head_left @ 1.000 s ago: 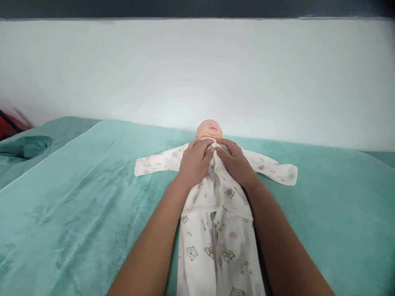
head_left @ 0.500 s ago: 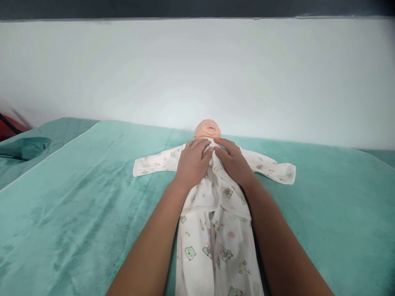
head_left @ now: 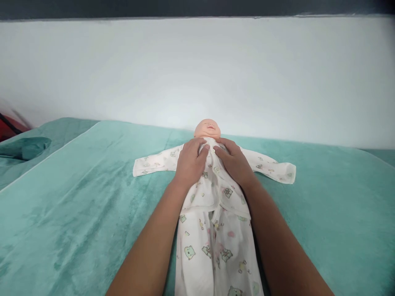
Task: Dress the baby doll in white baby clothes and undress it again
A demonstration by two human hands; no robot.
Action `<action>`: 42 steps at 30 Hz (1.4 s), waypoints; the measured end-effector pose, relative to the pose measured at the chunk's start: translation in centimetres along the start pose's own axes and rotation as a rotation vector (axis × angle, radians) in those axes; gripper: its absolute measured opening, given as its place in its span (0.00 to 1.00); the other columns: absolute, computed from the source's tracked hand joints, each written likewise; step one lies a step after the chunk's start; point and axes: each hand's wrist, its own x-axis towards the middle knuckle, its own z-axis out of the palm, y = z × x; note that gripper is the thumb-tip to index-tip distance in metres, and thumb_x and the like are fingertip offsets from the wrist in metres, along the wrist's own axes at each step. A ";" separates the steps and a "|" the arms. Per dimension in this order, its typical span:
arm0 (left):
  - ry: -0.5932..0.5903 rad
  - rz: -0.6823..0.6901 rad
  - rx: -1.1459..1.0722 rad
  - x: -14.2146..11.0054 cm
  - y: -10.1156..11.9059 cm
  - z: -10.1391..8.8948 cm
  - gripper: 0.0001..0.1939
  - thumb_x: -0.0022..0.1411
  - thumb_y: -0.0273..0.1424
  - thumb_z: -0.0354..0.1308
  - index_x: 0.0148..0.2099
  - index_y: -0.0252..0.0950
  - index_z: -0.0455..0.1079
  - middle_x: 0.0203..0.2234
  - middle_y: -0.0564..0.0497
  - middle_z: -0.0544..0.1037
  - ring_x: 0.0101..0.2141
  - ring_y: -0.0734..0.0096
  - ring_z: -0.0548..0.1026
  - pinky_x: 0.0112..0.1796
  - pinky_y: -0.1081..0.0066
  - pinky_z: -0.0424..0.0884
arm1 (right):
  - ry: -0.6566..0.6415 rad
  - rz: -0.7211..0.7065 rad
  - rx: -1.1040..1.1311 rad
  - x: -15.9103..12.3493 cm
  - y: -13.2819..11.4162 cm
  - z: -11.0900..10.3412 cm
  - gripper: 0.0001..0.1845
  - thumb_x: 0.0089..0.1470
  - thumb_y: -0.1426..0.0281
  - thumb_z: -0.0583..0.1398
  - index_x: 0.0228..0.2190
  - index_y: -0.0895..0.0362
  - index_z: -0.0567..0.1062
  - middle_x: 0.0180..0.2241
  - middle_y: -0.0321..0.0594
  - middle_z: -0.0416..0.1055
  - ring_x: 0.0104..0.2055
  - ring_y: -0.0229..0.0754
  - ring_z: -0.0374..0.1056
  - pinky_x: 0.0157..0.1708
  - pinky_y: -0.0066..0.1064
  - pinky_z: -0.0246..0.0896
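Note:
A baby doll (head_left: 207, 128) lies on its back with its head toward the wall. It wears a white top (head_left: 203, 197) printed with small bears, its sleeves stretched out to both sides, and matching trousers (head_left: 197, 267) that run off the lower edge. My left hand (head_left: 191, 160) lies on the left side of the chest, fingers resting on the cloth just below the neck. On the other side of the front opening, my right hand (head_left: 233, 160) lies flat with thumb and fingers apart. Neither hand visibly grips the fabric; some fingertips are hard to make out.
A green plush sheet (head_left: 77, 205) covers the bed under the doll. Behind it rises a white wall (head_left: 197, 74) with a dark band along the top. At the far left are a folded green bedding edge (head_left: 27, 148) and a red object (head_left: 9, 127).
My left hand has slid slightly left, away from the middle of the chest, widening the gap between the hands. My right hand and the doll look nearly the same.

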 end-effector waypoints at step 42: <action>0.115 0.159 0.032 -4.0 -0.6 -0.8 0.11 0.65 0.29 0.51 0.47 0.39 0.71 0.51 0.48 0.74 0.55 0.65 0.68 0.59 0.59 0.61 | 0.059 -0.367 -0.686 -13.4 -1.9 -1.9 0.13 0.53 0.73 0.57 0.42 0.54 0.66 0.42 0.48 0.68 0.42 0.52 0.65 0.33 0.38 0.61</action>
